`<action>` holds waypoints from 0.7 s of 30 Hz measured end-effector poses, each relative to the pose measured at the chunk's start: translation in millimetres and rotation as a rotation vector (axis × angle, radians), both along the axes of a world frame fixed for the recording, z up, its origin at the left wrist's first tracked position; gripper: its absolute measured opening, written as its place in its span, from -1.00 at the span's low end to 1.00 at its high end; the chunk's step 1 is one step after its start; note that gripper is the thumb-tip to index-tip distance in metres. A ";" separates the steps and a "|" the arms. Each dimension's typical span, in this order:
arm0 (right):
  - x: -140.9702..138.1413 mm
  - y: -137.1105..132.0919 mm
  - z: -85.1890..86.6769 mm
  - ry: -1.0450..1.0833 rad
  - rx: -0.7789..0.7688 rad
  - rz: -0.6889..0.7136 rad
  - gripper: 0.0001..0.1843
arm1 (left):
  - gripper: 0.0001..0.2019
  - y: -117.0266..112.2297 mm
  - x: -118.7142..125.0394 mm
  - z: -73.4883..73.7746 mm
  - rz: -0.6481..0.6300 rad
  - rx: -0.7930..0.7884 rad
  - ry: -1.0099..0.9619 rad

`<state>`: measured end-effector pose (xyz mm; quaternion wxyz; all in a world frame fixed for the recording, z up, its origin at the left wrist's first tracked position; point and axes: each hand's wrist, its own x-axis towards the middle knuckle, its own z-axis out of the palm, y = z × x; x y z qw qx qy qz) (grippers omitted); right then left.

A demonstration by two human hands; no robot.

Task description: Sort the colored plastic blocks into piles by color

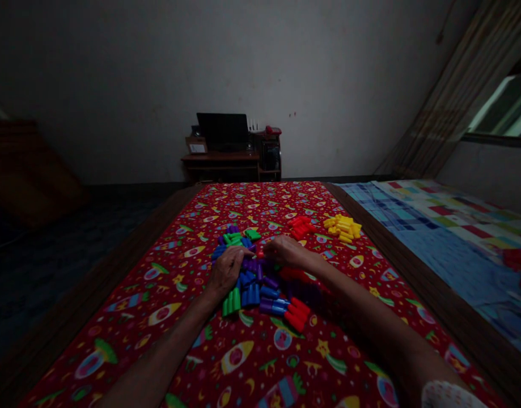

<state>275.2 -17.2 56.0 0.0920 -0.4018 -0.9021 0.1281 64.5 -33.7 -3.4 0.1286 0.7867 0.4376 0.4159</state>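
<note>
A mixed pile of plastic toy blocks (pixel 259 271), purple, blue, green and red, lies on a red patterned cloth (pixel 238 357). My left hand (pixel 227 271) rests at the pile's left side, fingers curled and pointing in among the blue and purple blocks. Across from it my right hand (pixel 286 252) reaches over the pile from the right, fingertips drawn together. A small red piece (pixel 261 255) shows close to those fingertips; whether they grip it I cannot tell. What lies under both hands is hidden.
Red blocks (pixel 301 226) form a separate group beyond my right hand, with yellow blocks (pixel 343 228) grouped to their right. A bed (pixel 396 238) with blue and checked covers stands at the right. A monitor (pixel 223 131) sits on a desk (pixel 220 158) by the far wall.
</note>
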 end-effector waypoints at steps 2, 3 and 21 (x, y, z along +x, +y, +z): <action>11.0 8.8 1.5 0.036 0.043 -0.060 -0.79 | -0.51 0.0 0.2 -0.3 0.000 0.009 -0.009; 19.0 14.8 2.7 0.066 0.074 -0.100 -0.78 | -0.51 -0.2 0.3 -0.3 -0.002 0.014 -0.013; 72.9 26.7 18.5 0.030 0.285 -0.520 -0.65 | -0.51 -1.5 1.0 2.3 -0.017 -0.016 0.006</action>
